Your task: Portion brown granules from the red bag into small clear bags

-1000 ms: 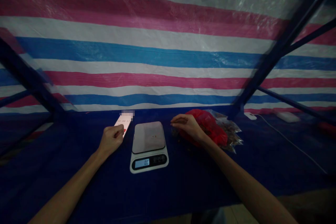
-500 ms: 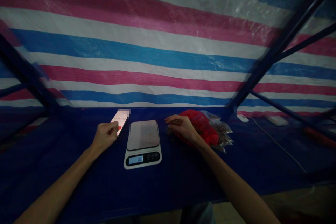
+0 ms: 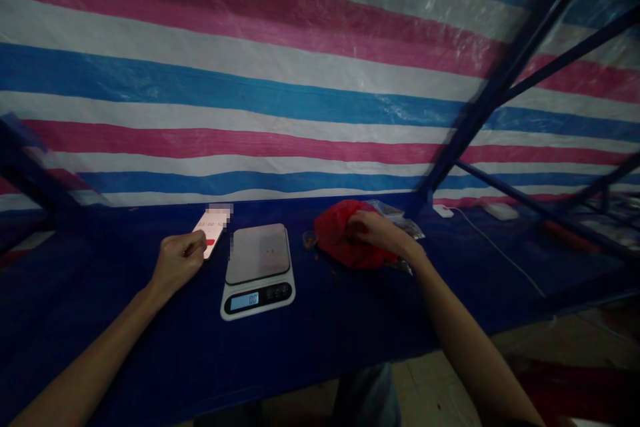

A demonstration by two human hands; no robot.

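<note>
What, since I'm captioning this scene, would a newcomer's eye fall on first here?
Probably the big pink, white and blue striped plastic sheet across the background. Next, the crumpled red plastic bag right of centre, with the right hand at it. Then the lit rectangular phone by the curled left hand, and to its right the white digital scale reading 0.0.

Crumpled red bag (image 3: 340, 241), right of lit phone (image 3: 216, 231)

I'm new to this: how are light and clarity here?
Head view: dim, with the rectangular pale phone brightest, its top pixelated; head view: whitish glare on the pink, white and blue striped plastic sheet; head view: dark bits beside the crumpled red plastic bag too murky to identify.
</note>
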